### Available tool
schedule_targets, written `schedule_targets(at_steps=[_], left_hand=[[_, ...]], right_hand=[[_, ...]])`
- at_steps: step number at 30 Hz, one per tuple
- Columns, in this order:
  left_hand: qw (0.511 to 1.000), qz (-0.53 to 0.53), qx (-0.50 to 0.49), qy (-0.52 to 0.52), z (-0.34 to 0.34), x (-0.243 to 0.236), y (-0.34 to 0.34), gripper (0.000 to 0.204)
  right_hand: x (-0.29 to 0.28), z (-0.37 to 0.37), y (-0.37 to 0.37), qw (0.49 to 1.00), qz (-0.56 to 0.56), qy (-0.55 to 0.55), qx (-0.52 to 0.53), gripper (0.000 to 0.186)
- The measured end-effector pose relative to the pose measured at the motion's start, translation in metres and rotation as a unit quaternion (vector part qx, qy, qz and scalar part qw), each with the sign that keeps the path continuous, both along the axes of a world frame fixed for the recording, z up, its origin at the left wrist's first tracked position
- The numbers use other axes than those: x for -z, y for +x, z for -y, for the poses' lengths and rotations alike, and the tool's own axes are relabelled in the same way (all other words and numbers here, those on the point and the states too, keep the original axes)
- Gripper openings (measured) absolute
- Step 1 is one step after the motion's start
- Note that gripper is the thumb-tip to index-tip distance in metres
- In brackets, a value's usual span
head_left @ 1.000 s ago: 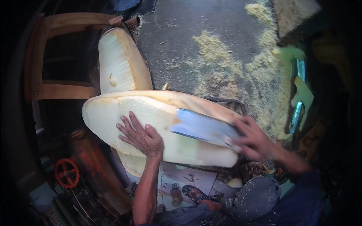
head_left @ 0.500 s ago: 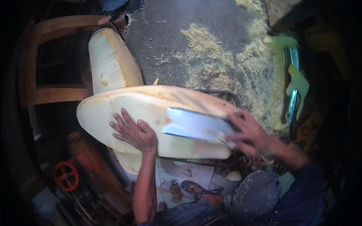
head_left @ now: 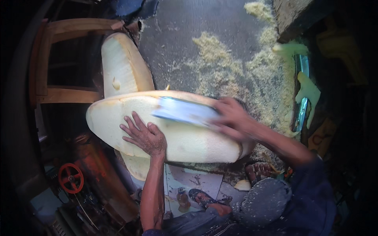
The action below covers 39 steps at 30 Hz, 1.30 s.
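Left hand (head_left: 145, 138) spread flat on that cream foam (head_left: 191, 144), right hand (head_left: 233, 118) clutching a flat silvery tool (head_left: 179, 110). Looks like smoothing; another stroke'd need the foam steady.

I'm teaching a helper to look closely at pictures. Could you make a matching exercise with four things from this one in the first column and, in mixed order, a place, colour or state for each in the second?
Things
1) Left hand
2) Right hand
3) Wheel
4) Crumbs

Places, colours or states
A) Red, at the lower left of the picture
B) Gripping a flat tool
C) Scattered over the dark surface
D) Spread open on the pale foam block

Right pairs: 1-D, 2-B, 3-A, 4-C
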<state>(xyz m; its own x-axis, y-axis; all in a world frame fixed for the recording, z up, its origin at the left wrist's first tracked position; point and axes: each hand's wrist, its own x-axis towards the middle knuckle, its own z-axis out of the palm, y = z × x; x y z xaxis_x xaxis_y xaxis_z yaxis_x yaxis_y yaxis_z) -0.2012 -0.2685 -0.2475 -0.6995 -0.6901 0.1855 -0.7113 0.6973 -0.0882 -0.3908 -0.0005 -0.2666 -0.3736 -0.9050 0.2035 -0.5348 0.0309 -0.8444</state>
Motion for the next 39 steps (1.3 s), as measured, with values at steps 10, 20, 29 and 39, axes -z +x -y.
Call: schedule_targets(at_steps=[10, 20, 29, 39], left_hand=[[1.000, -0.018, 0.025, -0.002, 0.000, 0.000, 0.005, 0.068], [1.000, 0.001, 0.000, 0.013, 0.002, -0.010, -0.002, 0.070], [1.000, -0.004, 0.002, -0.001, 0.003, -0.007, -0.004, 0.069], [1.000, -0.017, 0.016, -0.017, 0.001, 0.004, 0.004, 0.067]], right_hand=[[-0.013, -0.054, 0.008, 0.999, 0.046, 0.025, -0.002, 0.033], [-0.014, 0.057, -0.014, 0.996, 0.083, -0.002, -0.021, 0.031], [0.021, 0.111, -0.021, 0.999, 0.049, -0.022, 0.008, 0.034], [0.000, -0.016, 0.001, 0.999, 0.036, -0.021, -0.022, 0.033]])
